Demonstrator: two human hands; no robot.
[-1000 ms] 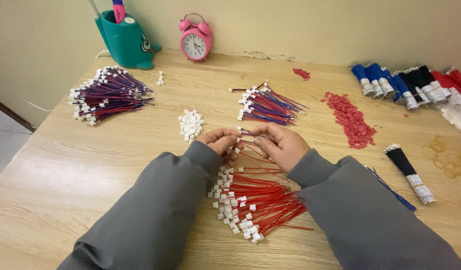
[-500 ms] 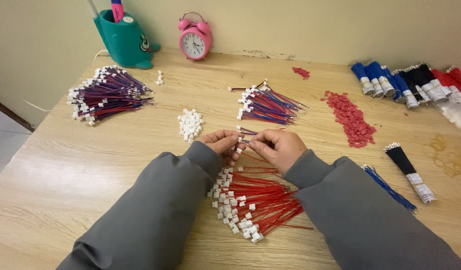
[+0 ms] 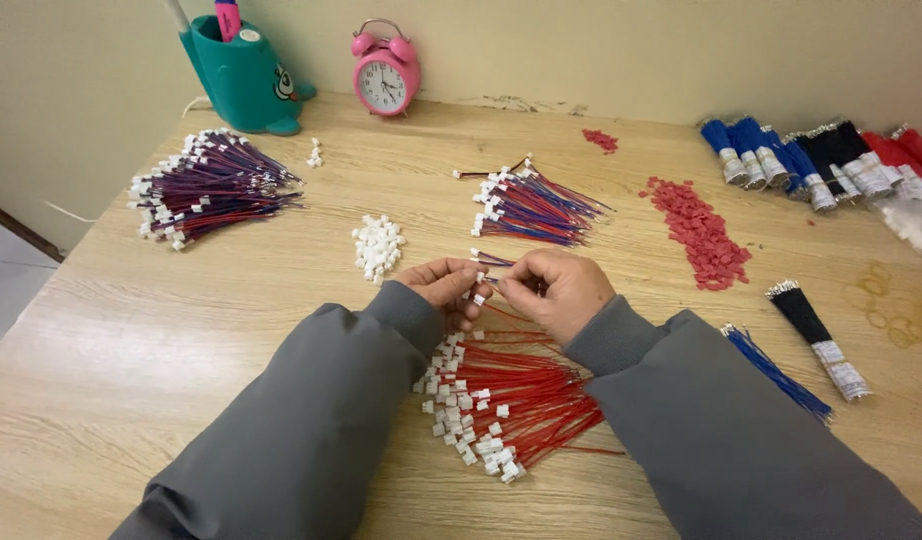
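While both hands meet just above the pile of red wires, the left hand (image 3: 443, 285) pinches a small white plug (image 3: 478, 277) between thumb and fingertips, and the right hand (image 3: 556, 288) is closed on a thin wire (image 3: 491, 260) whose end points into that plug. Compared with a second ago, the right hand has drawn closer to the left: the gap between the fingertips has closed and the wire end now sits at the plug, where before it stood a little off. The hands have otherwise hardly moved, so the work looks like a fine push of wire into plug, though whether it has seated cannot be told at this size.

Directly below the hands lies the pile of red wires (image 3: 521, 395), fanned out with white plugs on its left ends. Just left of the hands, beyond that pile, is a small heap of loose white plugs (image 3: 378, 245). Farther up the surface (image 3: 181, 340) from the red pile rests a bundle of red-and-blue wires (image 3: 531, 208); a bigger such bundle (image 3: 209, 186) lies far left. Right of the red pile spreads a strip of small red pieces (image 3: 701, 235), then a black wire bunch (image 3: 816, 325). A pink alarm clock (image 3: 385, 72) and a teal pen holder (image 3: 243, 75) stand against the wall.
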